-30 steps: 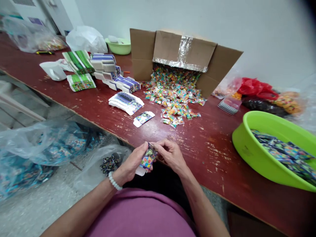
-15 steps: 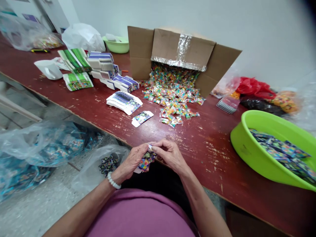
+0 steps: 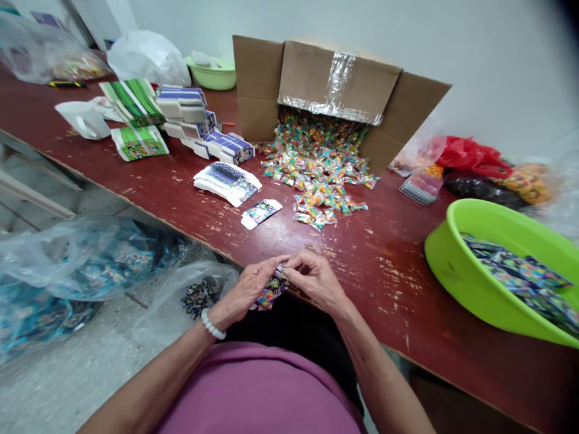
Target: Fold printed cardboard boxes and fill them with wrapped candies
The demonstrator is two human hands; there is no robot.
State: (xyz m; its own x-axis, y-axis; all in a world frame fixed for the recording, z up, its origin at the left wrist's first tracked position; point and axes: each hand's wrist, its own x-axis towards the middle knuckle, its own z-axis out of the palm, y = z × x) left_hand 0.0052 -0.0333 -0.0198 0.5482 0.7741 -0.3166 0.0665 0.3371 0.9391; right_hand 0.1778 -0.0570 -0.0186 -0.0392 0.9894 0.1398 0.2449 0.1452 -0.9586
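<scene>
Printed carton (image 3: pixel 270 295), small and dark with bright pictures, is between the two hands, just off the near edge of the red table (image 3: pixel 362 271) and above the person's lap. From the left, a clear bag (image 3: pixel 27 256) of blue packets sits on the floor. Above it on the table is a white mug (image 3: pixel 79 119), next to bundled green cartons (image 3: pixel 140 143), with a white plastic bag (image 3: pixel 147 57) behind them. Purple-and-white cartons (image 3: pixel 228 147) come next, in several banded bundles, and a pale green bowl (image 3: pixel 213 77) stands farther back. Below the table edge, a second clear bag (image 3: pixel 156 316) holds dark packets.

The left hand (image 3: pixel 248 286), a pale bead bracelet (image 3: pixel 212 324) at its wrist, has its fingers closed around the carton from the left. A fanned stack of flat cartons (image 3: pixel 226 181) lies on the table beyond it, with a lone carton (image 3: pixel 262 213) just to the right, nearer the hands. The right hand (image 3: pixel 316 280) pinches thumb and forefinger together on the held carton's upper end, where a bit of white shows; it is too small and covered to tell whether that flap is tucked in.

Beyond, wrapped candies (image 3: pixel 321 166) spill out of an open cardboard box (image 3: pixel 337 81) towards the hands. Far right, a red plastic bag (image 3: pixel 470 158) lies behind a bright green basin (image 3: pixel 456 274) containing dark printed packets (image 3: pixel 520 271).
</scene>
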